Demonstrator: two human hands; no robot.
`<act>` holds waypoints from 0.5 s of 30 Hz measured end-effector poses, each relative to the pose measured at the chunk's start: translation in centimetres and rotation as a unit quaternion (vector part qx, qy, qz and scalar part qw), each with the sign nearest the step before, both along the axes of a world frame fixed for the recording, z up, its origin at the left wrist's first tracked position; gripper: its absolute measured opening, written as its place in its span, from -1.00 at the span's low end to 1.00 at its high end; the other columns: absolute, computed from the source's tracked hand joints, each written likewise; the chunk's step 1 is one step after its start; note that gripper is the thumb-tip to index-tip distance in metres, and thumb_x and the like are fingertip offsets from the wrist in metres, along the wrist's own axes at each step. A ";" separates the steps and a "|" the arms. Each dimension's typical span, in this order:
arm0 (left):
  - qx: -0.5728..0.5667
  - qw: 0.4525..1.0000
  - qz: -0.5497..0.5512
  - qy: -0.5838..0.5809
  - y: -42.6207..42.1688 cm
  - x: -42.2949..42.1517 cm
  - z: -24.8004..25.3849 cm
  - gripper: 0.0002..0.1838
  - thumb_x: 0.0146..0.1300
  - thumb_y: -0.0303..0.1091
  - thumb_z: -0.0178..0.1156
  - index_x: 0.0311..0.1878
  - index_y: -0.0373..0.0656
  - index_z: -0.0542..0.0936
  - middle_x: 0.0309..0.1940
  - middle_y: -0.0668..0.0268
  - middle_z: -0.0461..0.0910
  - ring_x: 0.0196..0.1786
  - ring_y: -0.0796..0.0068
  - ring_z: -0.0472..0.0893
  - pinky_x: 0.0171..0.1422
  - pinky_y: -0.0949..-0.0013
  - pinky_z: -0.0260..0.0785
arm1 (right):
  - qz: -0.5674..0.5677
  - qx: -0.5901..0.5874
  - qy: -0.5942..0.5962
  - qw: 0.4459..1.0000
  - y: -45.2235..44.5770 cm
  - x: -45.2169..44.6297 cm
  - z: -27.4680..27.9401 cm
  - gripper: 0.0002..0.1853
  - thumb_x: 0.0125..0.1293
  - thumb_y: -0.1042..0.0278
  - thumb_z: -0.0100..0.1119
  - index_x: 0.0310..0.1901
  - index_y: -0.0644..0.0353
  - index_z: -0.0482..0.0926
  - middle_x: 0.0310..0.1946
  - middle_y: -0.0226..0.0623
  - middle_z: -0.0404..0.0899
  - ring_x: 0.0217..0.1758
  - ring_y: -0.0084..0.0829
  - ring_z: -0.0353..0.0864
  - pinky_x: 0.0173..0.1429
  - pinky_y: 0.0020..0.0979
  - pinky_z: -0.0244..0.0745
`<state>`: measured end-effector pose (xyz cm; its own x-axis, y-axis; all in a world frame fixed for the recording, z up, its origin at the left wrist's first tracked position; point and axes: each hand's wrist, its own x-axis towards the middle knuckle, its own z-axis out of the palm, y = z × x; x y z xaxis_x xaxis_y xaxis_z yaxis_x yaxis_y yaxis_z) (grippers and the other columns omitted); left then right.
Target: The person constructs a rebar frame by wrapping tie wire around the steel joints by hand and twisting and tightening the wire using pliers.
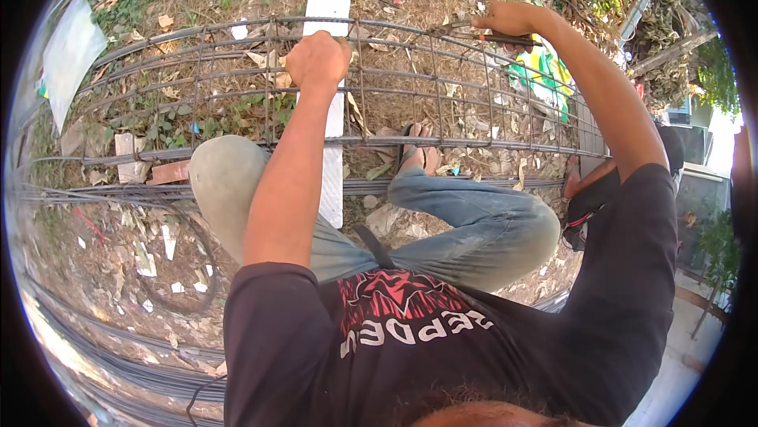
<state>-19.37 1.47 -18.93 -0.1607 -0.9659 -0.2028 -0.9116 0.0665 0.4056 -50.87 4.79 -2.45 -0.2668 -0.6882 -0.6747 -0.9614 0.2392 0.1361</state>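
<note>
A long cage of thin steel rebar (426, 141), its lengthwise bars crossed by square stirrups, runs across in front of my bent knees. My left hand (318, 60) is closed in a fist at the far upper bar, above a white speckled board (328, 1); its fingers face away, so what they grip is hidden. To the right, my right hand (512, 21) is wrapped around pincers with dark handles (499, 38). Their jaws point left and lie at the same upper bar, close to a stirrup.
Another person's leg and dark shorts (588, 194) are close on the right. A green and white plastic bag (545, 80) lies beyond the cage. Loose bars (142, 386) run along the lower left, and a brick piece (169, 173) rests by the cage. Dry leaves and scraps litter the ground.
</note>
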 end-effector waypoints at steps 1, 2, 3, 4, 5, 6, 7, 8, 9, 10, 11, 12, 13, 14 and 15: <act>-0.004 1.000 0.000 -0.001 0.0 0.0 -0.1 -0.51 0.36 0.11 0.17 -0.08 -0.13 0.82 -0.14 0.00 0.80 -0.06 -0.04 0.79 0.04 0.00 0.61 | 0.000 0.009 0.015 1.000 0.3 0.2 0.0 -0.44 0.46 -0.15 0.22 -0.34 0.34 0.64 -0.66 -0.18 0.60 -0.60 -0.16 0.70 -0.30 -0.08 0.69; -0.007 1.000 0.000 -0.001 0.1 0.0 -0.2 -0.51 0.36 0.10 0.18 -0.09 -0.13 0.82 -0.15 0.00 0.80 -0.06 -0.04 0.79 0.03 0.00 0.62 | 0.001 0.019 0.031 0.999 0.4 0.2 -0.2 -0.47 0.44 -0.10 0.27 -0.33 0.35 0.61 -0.70 -0.21 0.57 -0.61 -0.16 0.70 -0.29 -0.08 0.68; -0.010 1.000 0.001 -0.001 0.0 0.0 -0.3 -0.52 0.36 0.10 0.18 -0.09 -0.13 0.82 -0.15 0.00 0.80 -0.06 -0.04 0.79 0.03 0.00 0.62 | 0.161 0.035 0.094 0.982 0.0 -1.4 -1.4 -0.35 0.29 -0.25 0.40 -0.14 0.36 0.64 -0.60 -0.20 0.64 -0.58 -0.21 0.70 -0.36 -0.12 0.69; -0.013 1.000 0.002 -0.002 -0.1 0.0 -0.3 -0.52 0.36 0.10 0.18 -0.10 -0.13 0.82 -0.16 0.00 0.80 -0.07 -0.04 0.79 0.02 0.00 0.62 | 0.236 -0.027 0.130 0.963 0.2 -1.3 -1.3 -0.37 0.28 -0.20 0.43 -0.06 0.34 0.60 -0.55 -0.21 0.65 -0.53 -0.22 0.72 -0.32 -0.13 0.70; -0.015 1.000 0.002 -0.003 0.0 0.0 -0.3 -0.52 0.36 0.10 0.18 -0.11 -0.13 0.83 -0.17 0.00 0.80 -0.08 -0.04 0.79 0.01 0.00 0.62 | 0.307 -0.086 0.165 0.933 0.8 -1.2 -1.3 -0.37 0.27 -0.15 0.46 0.02 0.33 0.56 -0.51 -0.23 0.66 -0.47 -0.22 0.73 -0.28 -0.13 0.71; -0.017 1.000 0.002 -0.003 0.0 0.0 -0.4 -0.52 0.35 0.10 0.18 -0.12 -0.13 0.83 -0.17 0.00 0.80 -0.08 -0.04 0.79 0.00 0.00 0.62 | 0.375 -0.145 0.198 0.894 1.2 -1.1 -1.3 -0.35 0.26 -0.10 0.48 0.10 0.31 0.52 -0.47 -0.25 0.67 -0.42 -0.22 0.75 -0.24 -0.14 0.72; -0.021 1.000 0.003 -0.003 0.0 -0.1 -0.4 -0.52 0.36 0.10 0.18 -0.13 -0.13 0.83 -0.18 0.00 0.80 -0.09 -0.04 0.80 0.00 0.00 0.62 | 0.413 -0.175 0.193 0.873 1.2 -1.3 -1.5 -0.37 0.27 0.00 0.48 0.18 0.23 0.46 -0.29 -0.27 0.68 -0.24 -0.23 0.77 -0.08 -0.14 0.73; -0.026 1.000 0.003 -0.003 0.0 -0.1 -0.5 -0.52 0.36 0.10 0.18 -0.14 -0.13 0.83 -0.19 0.00 0.80 -0.10 -0.04 0.80 -0.01 0.00 0.62 | 0.494 -0.247 0.174 0.815 1.1 -1.5 -1.5 -0.40 0.28 0.01 0.47 0.17 0.21 0.46 -0.27 -0.26 0.68 -0.23 -0.20 0.76 -0.05 -0.12 0.72; -0.030 1.000 0.004 -0.003 0.0 -0.1 -0.6 -0.52 0.36 0.10 0.18 -0.15 -0.13 0.83 -0.20 0.00 0.80 -0.11 -0.04 0.80 -0.02 0.00 0.62 | 0.567 -0.316 0.152 0.746 1.1 -1.8 -1.4 -0.44 0.30 0.02 0.45 0.16 0.19 0.46 -0.25 -0.25 0.67 -0.22 -0.18 0.76 -0.02 -0.11 0.72; -0.036 0.999 0.003 -0.006 0.1 -0.1 -0.7 -0.52 0.36 0.11 0.18 -0.15 -0.13 0.83 -0.20 0.00 0.80 -0.11 -0.04 0.80 -0.02 0.00 0.62 | 0.631 -0.380 0.128 0.664 1.1 -1.5 -1.2 -0.47 0.32 0.04 0.43 0.15 0.17 0.46 -0.22 -0.25 0.66 -0.21 -0.15 0.76 0.01 -0.09 0.71; -0.042 0.999 0.002 -0.008 0.1 -0.1 -0.7 -0.52 0.36 0.11 0.18 -0.16 -0.13 0.83 -0.21 0.01 0.81 -0.12 -0.03 0.80 -0.03 0.00 0.62 | 0.630 -0.399 0.132 0.653 1.2 -1.2 -1.0 -0.52 0.37 -0.07 0.37 0.02 0.19 0.56 -0.29 -0.19 0.66 -0.21 -0.10 0.74 0.06 -0.01 0.68; -0.050 0.999 0.000 -0.010 0.2 -0.1 -0.7 -0.52 0.36 0.11 0.18 -0.16 -0.13 0.83 -0.22 0.01 0.81 -0.13 -0.03 0.80 -0.03 -0.01 0.62 | 0.545 -0.329 0.139 0.758 1.4 -0.9 -0.7 -0.53 0.38 -0.11 0.34 -0.05 0.21 0.59 -0.31 -0.18 0.67 -0.20 -0.09 0.74 0.07 0.00 0.67; -0.048 0.999 -0.001 -0.004 0.1 -0.1 -0.9 -0.52 0.35 0.11 0.18 -0.17 -0.13 0.83 -0.22 0.01 0.81 -0.13 -0.03 0.80 -0.03 -0.01 0.62 | 0.446 -0.253 0.144 0.846 1.7 -0.4 -0.3 -0.51 0.40 -0.15 0.31 -0.11 0.22 0.62 -0.33 -0.16 0.68 -0.19 -0.09 0.75 0.08 0.02 0.66; -0.046 0.999 -0.001 0.002 0.0 0.0 -1.0 -0.52 0.35 0.10 0.19 -0.17 -0.13 0.83 -0.23 0.01 0.81 -0.13 -0.03 0.80 -0.04 -0.01 0.62 | 0.336 -0.170 0.145 0.915 2.0 -0.2 0.0 -0.48 0.42 -0.19 0.29 -0.18 0.24 0.65 -0.34 -0.14 0.69 -0.19 -0.08 0.75 0.08 0.04 0.64; -0.044 0.999 -0.003 0.008 -0.1 0.0 -1.0 -0.52 0.35 0.10 0.19 -0.17 -0.13 0.83 -0.23 0.01 0.81 -0.14 -0.03 0.80 -0.04 -0.01 0.62 | 0.276 -0.151 0.124 0.941 2.3 -0.7 -0.4 -0.47 0.43 -0.20 0.26 -0.21 0.25 0.67 -0.35 -0.12 0.70 -0.17 -0.07 0.75 0.08 0.04 0.64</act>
